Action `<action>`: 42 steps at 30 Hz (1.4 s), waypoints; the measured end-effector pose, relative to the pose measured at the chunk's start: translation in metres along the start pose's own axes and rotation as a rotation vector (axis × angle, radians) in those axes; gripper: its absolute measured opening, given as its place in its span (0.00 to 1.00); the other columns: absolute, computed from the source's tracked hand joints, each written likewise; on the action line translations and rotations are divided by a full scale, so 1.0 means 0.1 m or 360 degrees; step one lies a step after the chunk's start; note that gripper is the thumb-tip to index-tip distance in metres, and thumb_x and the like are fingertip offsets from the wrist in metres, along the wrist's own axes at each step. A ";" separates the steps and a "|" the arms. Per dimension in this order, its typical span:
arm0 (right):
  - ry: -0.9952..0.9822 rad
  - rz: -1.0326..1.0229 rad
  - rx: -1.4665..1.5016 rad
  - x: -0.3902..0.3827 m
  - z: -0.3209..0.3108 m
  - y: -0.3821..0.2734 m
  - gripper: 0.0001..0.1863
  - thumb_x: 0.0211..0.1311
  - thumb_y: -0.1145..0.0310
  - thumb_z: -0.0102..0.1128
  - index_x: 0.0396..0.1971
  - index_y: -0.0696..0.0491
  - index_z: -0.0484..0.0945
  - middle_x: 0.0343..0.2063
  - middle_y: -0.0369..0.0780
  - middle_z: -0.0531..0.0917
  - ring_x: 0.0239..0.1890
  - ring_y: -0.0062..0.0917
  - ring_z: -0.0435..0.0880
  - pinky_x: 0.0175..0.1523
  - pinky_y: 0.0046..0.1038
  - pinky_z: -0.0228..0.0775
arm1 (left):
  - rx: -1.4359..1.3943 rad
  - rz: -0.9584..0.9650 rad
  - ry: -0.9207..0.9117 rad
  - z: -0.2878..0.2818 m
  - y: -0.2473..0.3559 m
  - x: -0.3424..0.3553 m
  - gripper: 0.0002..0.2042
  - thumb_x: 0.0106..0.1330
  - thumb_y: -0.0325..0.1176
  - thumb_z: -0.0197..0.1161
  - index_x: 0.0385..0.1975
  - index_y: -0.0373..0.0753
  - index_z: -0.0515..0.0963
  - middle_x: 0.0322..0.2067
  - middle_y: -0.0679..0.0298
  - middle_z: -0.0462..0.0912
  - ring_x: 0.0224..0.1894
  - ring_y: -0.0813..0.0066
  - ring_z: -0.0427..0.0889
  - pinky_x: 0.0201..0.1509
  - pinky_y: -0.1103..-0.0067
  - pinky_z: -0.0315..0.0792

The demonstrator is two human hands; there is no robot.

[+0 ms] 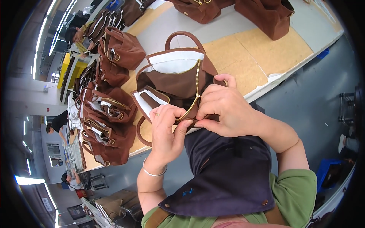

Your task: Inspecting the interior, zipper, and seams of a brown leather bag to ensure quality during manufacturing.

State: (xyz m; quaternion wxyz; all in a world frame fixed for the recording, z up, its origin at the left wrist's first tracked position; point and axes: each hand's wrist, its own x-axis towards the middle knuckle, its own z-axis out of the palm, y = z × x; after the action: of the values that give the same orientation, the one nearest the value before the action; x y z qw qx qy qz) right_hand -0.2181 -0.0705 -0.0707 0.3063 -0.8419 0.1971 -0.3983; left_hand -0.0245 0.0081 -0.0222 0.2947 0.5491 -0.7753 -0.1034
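while fingers (207,99) pinch bag (167,86), others (130,48) crowd left

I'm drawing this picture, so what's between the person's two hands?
In the head view, part of the open brown handbag and its gold-toothed zipper lie between the left hand and the right hand.

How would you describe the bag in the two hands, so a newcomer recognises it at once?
Start at the work table, at its near edge. There, the left hand and right hand hold an open brown bag by its near side. Unlike the bags grouped to its left, it alone is held, its gold zipper curving toward the hands.
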 end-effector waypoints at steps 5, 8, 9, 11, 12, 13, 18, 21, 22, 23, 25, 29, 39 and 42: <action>0.0154 0.0059 0.0054 0.00 0.05 -0.07 0.09 0.46 0.62 0.75 0.20 0.49 0.83 0.20 0.32 0.81 0.36 0.25 0.79 0.63 0.43 0.53 | -0.0036 -0.0004 0.0043 0.03 -0.02 -0.06 0.08 0.60 0.31 0.68 0.33 0.39 0.77 0.32 0.65 0.79 0.36 0.66 0.74 0.50 0.71 0.59; 0.0170 0.0095 0.0017 -0.01 0.07 -0.07 0.09 0.46 0.62 0.76 0.21 0.49 0.84 0.19 0.32 0.81 0.35 0.25 0.79 0.63 0.43 0.53 | -0.0036 -0.0022 0.0156 0.07 0.00 -0.08 0.08 0.59 0.32 0.69 0.33 0.39 0.78 0.31 0.65 0.80 0.35 0.65 0.74 0.49 0.71 0.59; 0.0148 0.0122 0.0016 -0.01 0.06 -0.07 0.09 0.45 0.62 0.76 0.21 0.49 0.84 0.19 0.32 0.81 0.35 0.25 0.79 0.63 0.43 0.53 | -0.0044 -0.0038 0.0211 0.09 0.00 -0.10 0.08 0.59 0.32 0.70 0.32 0.38 0.78 0.31 0.64 0.80 0.35 0.65 0.75 0.49 0.71 0.60; 0.0145 0.0137 0.0036 0.00 0.06 -0.07 0.09 0.46 0.62 0.76 0.21 0.49 0.85 0.18 0.32 0.81 0.35 0.25 0.79 0.63 0.43 0.53 | -0.0056 -0.0049 0.0258 0.13 0.02 -0.11 0.08 0.58 0.32 0.70 0.32 0.38 0.78 0.30 0.64 0.81 0.34 0.66 0.75 0.49 0.72 0.60; 0.0132 0.0149 0.0059 -0.01 0.06 -0.07 0.08 0.46 0.62 0.75 0.21 0.48 0.85 0.18 0.31 0.81 0.35 0.24 0.79 0.62 0.43 0.53 | -0.0078 -0.0084 0.0324 0.15 0.03 -0.13 0.08 0.58 0.32 0.70 0.31 0.38 0.79 0.30 0.65 0.81 0.34 0.66 0.75 0.49 0.72 0.60; 0.0133 0.0156 0.0061 -0.02 0.06 -0.07 0.08 0.46 0.62 0.75 0.21 0.48 0.85 0.18 0.31 0.81 0.35 0.24 0.79 0.62 0.43 0.53 | -0.0099 -0.0120 0.0390 0.17 0.04 -0.15 0.08 0.58 0.31 0.70 0.31 0.38 0.79 0.30 0.65 0.81 0.34 0.66 0.75 0.50 0.72 0.60; 0.0091 0.0136 0.0140 -0.04 0.08 -0.03 0.10 0.47 0.60 0.77 0.20 0.46 0.83 0.19 0.29 0.80 0.35 0.21 0.79 0.62 0.40 0.52 | -0.0102 -0.0146 0.0451 0.21 0.03 -0.18 0.08 0.58 0.31 0.70 0.31 0.38 0.78 0.30 0.65 0.80 0.34 0.67 0.74 0.50 0.73 0.60; 0.0092 0.0138 0.0149 -0.05 0.11 -0.02 0.10 0.47 0.60 0.77 0.21 0.46 0.83 0.19 0.29 0.81 0.35 0.21 0.79 0.61 0.39 0.52 | -0.0138 -0.0174 0.0436 0.23 0.01 -0.19 0.08 0.58 0.31 0.70 0.31 0.38 0.77 0.30 0.64 0.80 0.34 0.67 0.74 0.50 0.72 0.59; 0.0092 0.0137 0.0151 -0.05 0.12 -0.02 0.10 0.47 0.60 0.77 0.21 0.46 0.83 0.19 0.29 0.81 0.35 0.21 0.79 0.61 0.39 0.52 | -0.0150 -0.0181 0.0424 0.23 0.00 -0.19 0.08 0.59 0.31 0.69 0.31 0.38 0.77 0.30 0.64 0.79 0.33 0.67 0.73 0.50 0.72 0.59; 0.0104 0.0119 0.0161 -0.05 0.13 -0.02 0.10 0.47 0.61 0.77 0.21 0.46 0.83 0.20 0.29 0.81 0.35 0.20 0.79 0.61 0.39 0.52 | -0.0149 -0.0182 0.0424 0.22 0.00 -0.18 0.08 0.59 0.31 0.69 0.31 0.38 0.77 0.30 0.64 0.79 0.33 0.67 0.73 0.50 0.72 0.59; 0.0112 0.0102 0.0168 -0.05 0.14 -0.03 0.09 0.48 0.61 0.77 0.21 0.46 0.83 0.20 0.29 0.81 0.35 0.20 0.79 0.61 0.39 0.51 | -0.0146 -0.0166 0.0398 0.22 0.01 -0.17 0.08 0.59 0.31 0.69 0.31 0.38 0.76 0.30 0.63 0.78 0.33 0.67 0.71 0.50 0.72 0.58; 0.0091 0.0085 0.0200 -0.04 0.13 -0.05 0.09 0.48 0.62 0.77 0.21 0.46 0.83 0.21 0.29 0.82 0.35 0.20 0.80 0.62 0.39 0.51 | -0.0154 -0.0158 0.0409 0.20 0.02 -0.18 0.08 0.60 0.31 0.68 0.31 0.37 0.76 0.30 0.63 0.77 0.33 0.66 0.70 0.50 0.72 0.57; 0.0147 0.0186 0.0213 -0.03 0.14 -0.07 0.09 0.49 0.61 0.77 0.23 0.46 0.84 0.22 0.29 0.82 0.36 0.20 0.81 0.63 0.39 0.51 | -0.0535 -0.0392 0.0379 0.15 0.05 -0.21 0.07 0.60 0.30 0.68 0.31 0.36 0.78 0.29 0.65 0.79 0.34 0.70 0.72 0.51 0.75 0.59; 0.0131 0.0193 0.0235 -0.05 0.13 -0.08 0.08 0.49 0.61 0.77 0.23 0.46 0.85 0.21 0.29 0.82 0.35 0.20 0.80 0.61 0.37 0.51 | -0.0476 -0.0399 0.0449 0.20 0.06 -0.23 0.07 0.60 0.30 0.69 0.30 0.36 0.78 0.28 0.66 0.79 0.33 0.71 0.72 0.50 0.75 0.59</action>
State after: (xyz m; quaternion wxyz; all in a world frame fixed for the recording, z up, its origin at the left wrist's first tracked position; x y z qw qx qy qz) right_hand -0.2095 -0.0575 -0.0747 0.3825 -0.7864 0.2303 -0.4268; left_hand -0.0354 0.0279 -0.0435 0.4630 0.6003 -0.6281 -0.1753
